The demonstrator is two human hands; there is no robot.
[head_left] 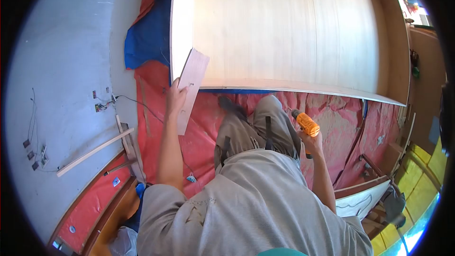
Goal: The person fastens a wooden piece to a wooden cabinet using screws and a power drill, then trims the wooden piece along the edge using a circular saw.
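Gripping | left hand (pixel 176 98): one flat board (pixel 195 73) | right hand (pixel 312 141): one orange drill (pixel 308 125)

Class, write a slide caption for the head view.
Left hand holds a narrow board, right hand an orange drill, near a wooden box.

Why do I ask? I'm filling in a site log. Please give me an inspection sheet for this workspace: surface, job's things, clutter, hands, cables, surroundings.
Surface: wrinkled red sheet over the floor, marked with pale dust or scuffs.
Job's things: narrow board and orange drill, both held; large wooden box ahead.
Clutter: pale wooden strip beside the wall; blue sheet bunched by the box.
Hands: left hand grips the board; right hand grips the drill.
Cables: bare-looking wires at a wall box; a thin cable runs from there over the red sheet.
Surroundings: pale wall at left; yellow covering at lower right.
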